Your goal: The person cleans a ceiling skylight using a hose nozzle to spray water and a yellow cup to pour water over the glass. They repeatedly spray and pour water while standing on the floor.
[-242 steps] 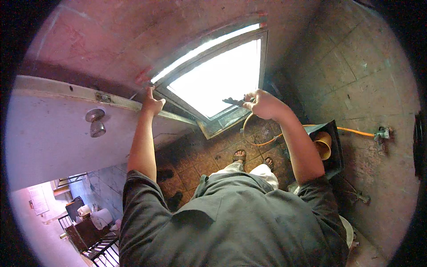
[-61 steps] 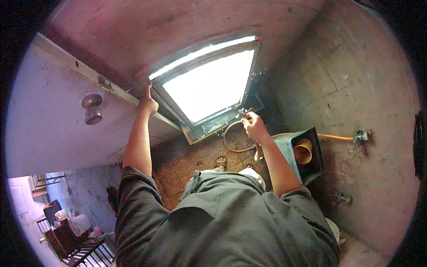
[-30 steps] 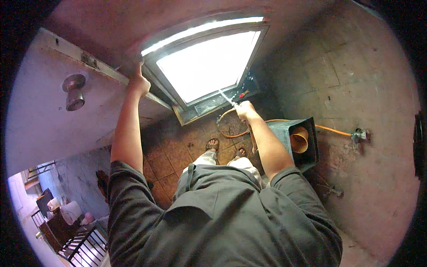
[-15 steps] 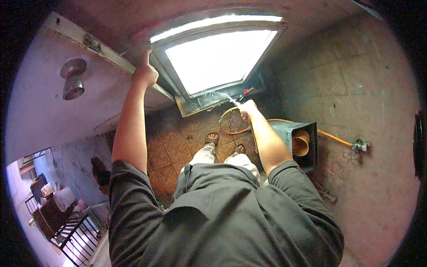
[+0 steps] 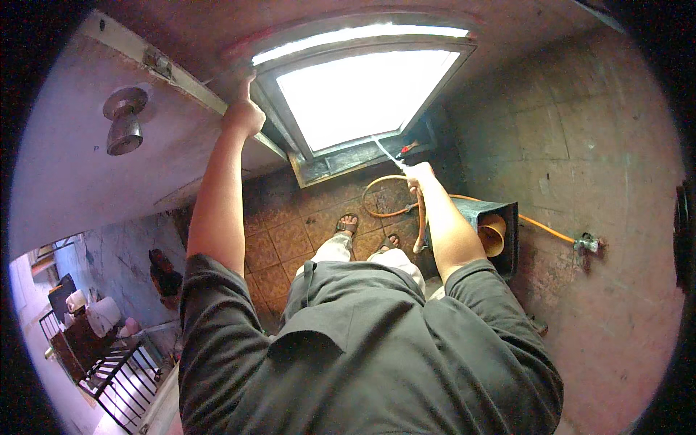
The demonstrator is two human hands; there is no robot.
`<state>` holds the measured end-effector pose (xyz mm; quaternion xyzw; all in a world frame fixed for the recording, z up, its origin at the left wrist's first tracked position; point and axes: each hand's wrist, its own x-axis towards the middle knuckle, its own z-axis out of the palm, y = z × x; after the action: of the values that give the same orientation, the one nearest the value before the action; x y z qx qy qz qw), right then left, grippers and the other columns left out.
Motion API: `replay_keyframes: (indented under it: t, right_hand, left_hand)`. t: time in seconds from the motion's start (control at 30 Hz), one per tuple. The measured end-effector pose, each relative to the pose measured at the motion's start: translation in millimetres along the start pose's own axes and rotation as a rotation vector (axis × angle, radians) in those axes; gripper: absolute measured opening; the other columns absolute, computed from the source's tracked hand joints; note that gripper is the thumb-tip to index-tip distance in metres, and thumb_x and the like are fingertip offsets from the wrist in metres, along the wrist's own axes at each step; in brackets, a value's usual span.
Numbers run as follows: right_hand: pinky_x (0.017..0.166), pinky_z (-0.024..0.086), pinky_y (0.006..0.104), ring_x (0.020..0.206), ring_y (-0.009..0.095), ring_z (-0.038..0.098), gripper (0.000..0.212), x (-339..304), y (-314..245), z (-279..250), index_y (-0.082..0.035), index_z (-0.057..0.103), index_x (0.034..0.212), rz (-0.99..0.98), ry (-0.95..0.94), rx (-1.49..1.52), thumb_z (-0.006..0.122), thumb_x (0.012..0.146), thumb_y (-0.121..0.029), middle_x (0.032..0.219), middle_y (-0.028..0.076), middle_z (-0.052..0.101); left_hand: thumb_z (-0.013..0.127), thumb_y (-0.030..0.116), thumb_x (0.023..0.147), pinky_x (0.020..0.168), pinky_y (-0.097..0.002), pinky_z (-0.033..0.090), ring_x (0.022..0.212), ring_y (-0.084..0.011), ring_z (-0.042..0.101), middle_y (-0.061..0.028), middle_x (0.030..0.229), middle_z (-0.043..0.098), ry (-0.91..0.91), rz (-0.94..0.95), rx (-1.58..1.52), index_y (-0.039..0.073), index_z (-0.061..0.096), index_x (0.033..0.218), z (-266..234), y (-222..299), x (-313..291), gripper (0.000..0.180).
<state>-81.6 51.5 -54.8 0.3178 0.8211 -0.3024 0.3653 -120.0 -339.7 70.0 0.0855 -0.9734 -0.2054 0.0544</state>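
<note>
My right hand [image 5: 420,174] is closed around an orange hose [image 5: 386,178], whose loop hangs below it near the tiled floor. A thin stream of water [image 5: 386,150] runs from the hose up to the lower edge of a bright framed window [image 5: 362,98]. My left hand [image 5: 245,114] is raised at the window frame's left side. One finger stretches up to the frame's upper left corner; its other fingers are bent or hidden. Beside my right hand is a small red-handled object [image 5: 407,149].
A dark box-like container [image 5: 475,210] with an orange-brown round vessel [image 5: 493,233] lies right of my forearm. The hose runs to a wall tap [image 5: 586,243]. A lamp fitting [image 5: 125,130] sticks out at left; a black railing [image 5: 130,384] stands lower left.
The view has shifted slightly. The water, a spread spray before, now forms a narrower, steeper stream onto the window's lower edge. A hanging length of hose shows more clearly below my right hand.
</note>
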Motion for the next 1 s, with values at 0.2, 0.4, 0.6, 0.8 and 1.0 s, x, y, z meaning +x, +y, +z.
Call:
replay_keyframes:
  t: [0.2, 0.4, 0.6, 0.8, 1.0]
  right_hand:
    - [0.062, 0.046, 0.0315, 0.072, 0.025, 0.059, 0.036, -26, -11, 35, 0.000, 0.060, 0.077, -0.315, -0.071, -0.408, 0.059, 0.071, -0.035, 0.073, 0.017, 0.060]
    - [0.039, 0.040, 0.0306, 0.041, 0.016, 0.050, 0.025, -33, -4, 33, -0.001, 0.060, 0.076, -0.323, 0.048, -0.228, 0.057, 0.075, -0.026, 0.051, 0.008, 0.052]
    - [0.037, 0.042, 0.0292, 0.044, 0.017, 0.054, 0.023, -34, 7, -21, 0.001, 0.058, 0.068, 0.127, 0.187, 0.105, 0.057, 0.074, -0.022, 0.058, 0.011, 0.057]
    - [0.033, 0.037, 0.0303, 0.040, 0.015, 0.049, 0.024, -17, 34, -42, -0.001, 0.055, 0.063, 0.101, 0.135, 0.318, 0.056, 0.075, -0.021, 0.052, 0.008, 0.052]
    - [0.030, 0.031, 0.0252, 0.035, 0.011, 0.039, 0.025, -23, 24, -57, -0.003, 0.051, 0.060, -0.140, 0.096, 0.446, 0.055, 0.078, -0.021, 0.047, 0.002, 0.043]
  left_hand:
    - [0.042, 0.002, 0.067, 0.079, -0.0395, 0.040, 0.096, -0.0319, 0.050, -0.0203, 0.107, 0.048, 0.030, 0.028, -0.077, 0.023, 0.019, 0.125, -3, 6, -3, 0.066]
    - [0.042, 0.002, 0.067, 0.073, -0.0407, 0.042, 0.086, -0.0339, 0.053, -0.0212, 0.096, 0.052, 0.083, 0.081, -0.062, 0.024, 0.018, 0.125, 4, -4, -1, 0.067]
    - [0.038, 0.003, 0.069, 0.068, -0.0430, 0.043, 0.077, -0.0364, 0.054, -0.0221, 0.087, 0.055, 0.104, 0.109, 0.028, 0.025, 0.016, 0.125, 5, -7, 1, 0.065]
    - [0.038, 0.003, 0.068, 0.075, -0.0417, 0.042, 0.092, -0.0332, 0.051, -0.0182, 0.105, 0.050, 0.127, 0.125, -0.008, 0.023, 0.017, 0.126, 5, -9, -1, 0.065]
    - [0.044, 0.006, 0.063, 0.082, -0.0383, 0.038, 0.102, -0.0306, 0.044, -0.0173, 0.112, 0.042, 0.423, -0.006, 0.027, 0.014, 0.024, 0.126, -3, 65, -29, 0.066]
